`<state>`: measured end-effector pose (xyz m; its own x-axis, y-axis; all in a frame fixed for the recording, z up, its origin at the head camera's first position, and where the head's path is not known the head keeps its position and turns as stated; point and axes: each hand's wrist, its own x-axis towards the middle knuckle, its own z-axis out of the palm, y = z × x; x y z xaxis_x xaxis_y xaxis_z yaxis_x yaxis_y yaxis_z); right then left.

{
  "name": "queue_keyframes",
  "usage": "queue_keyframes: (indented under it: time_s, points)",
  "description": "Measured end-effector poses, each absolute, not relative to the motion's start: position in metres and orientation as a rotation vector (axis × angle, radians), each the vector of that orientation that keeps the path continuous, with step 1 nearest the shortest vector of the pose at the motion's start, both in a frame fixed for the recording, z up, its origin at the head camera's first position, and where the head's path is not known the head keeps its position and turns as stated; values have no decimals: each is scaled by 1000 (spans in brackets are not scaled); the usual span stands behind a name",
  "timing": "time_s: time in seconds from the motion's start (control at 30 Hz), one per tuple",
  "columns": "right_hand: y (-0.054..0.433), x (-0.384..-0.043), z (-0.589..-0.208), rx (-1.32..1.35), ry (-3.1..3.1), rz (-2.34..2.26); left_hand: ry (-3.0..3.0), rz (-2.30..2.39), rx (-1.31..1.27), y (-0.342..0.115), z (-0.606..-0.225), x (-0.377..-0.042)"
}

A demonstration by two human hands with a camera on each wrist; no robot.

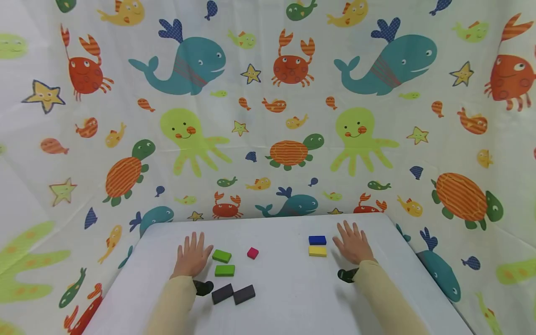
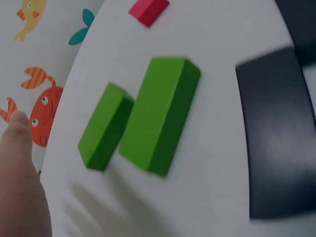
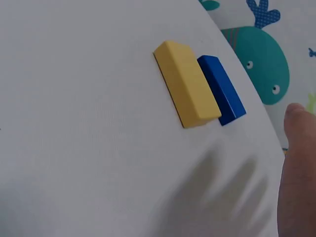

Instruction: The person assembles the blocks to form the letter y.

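My left hand (image 1: 192, 257) is held with fingers spread at the left of the white table, holding nothing. Just right of it lie two green blocks (image 1: 221, 256), one behind the other; in the left wrist view the nearer green block (image 2: 153, 113) looks larger. Two black blocks (image 1: 244, 294) meet at a corner below them, and a small red block (image 1: 252, 253) lies farther right. My right hand (image 1: 354, 244), also with spread fingers and nothing in it, is right of a yellow block (image 1: 317, 251) and a blue block (image 1: 317, 240), which lie side by side.
The white table (image 1: 289, 298) ends at a back edge against a curtain (image 1: 259, 163) printed with sea animals. The curtain also hangs along both sides. A dark wrist camera (image 1: 203, 288) sits on the left wrist, another camera (image 1: 347, 275) on the right.
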<state>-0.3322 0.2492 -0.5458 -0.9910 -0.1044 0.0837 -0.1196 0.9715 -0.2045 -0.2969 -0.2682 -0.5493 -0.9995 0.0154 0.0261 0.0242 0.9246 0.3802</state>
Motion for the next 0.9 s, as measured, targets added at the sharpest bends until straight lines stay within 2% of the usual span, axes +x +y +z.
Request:
queue_keyframes:
  time_s: [0.3,0.47,0.67,0.9]
  points:
    - [223,-327,-552,197,-2940,332,-2897,-611,-193,-190,-542,-315]
    - [208,-324,-555,150,-2917,406,-2861,-775,-163,-154,-548,-318]
    - [199,-321,-559,141,-2922,396,-2847,-885,-100,-132,-558,-319]
    - [195,-320,-567,156,-2933,460,-2842,-868,-138,-125,-565,-319]
